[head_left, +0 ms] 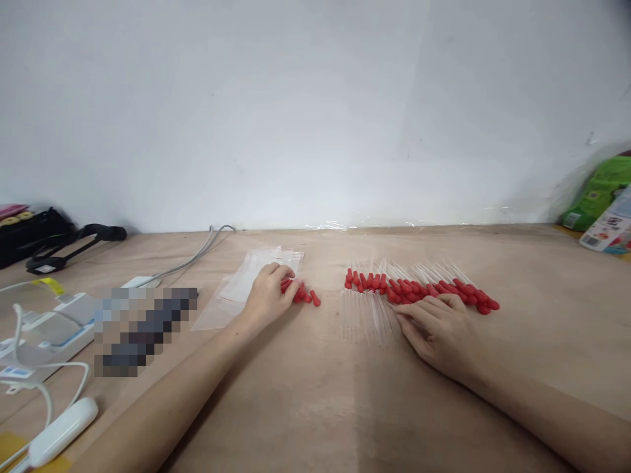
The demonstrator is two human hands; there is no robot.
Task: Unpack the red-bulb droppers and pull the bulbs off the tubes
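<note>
My left hand (271,289) is closed over a small pile of red rubber dropper bulbs (315,298), with red showing between thumb and fingers. How many bulbs it grips is hidden. Thumb and forefinger of my right hand (438,328) are pinched at the end of a clear glass dropper tube (389,307). Several bare tubes (357,315) lie side by side to its left. Behind them runs a row of droppers fitted with red bulbs (407,289), their tubes pointing toward the wall; my right hand overlaps part of this row.
Clear zip bags (236,289) lie beneath and left of my left hand. Farther left are a power strip (64,328) with cables, a white plug-like device (64,430) and a black strap (79,246). Green packaging (599,190) stands far right by the wall.
</note>
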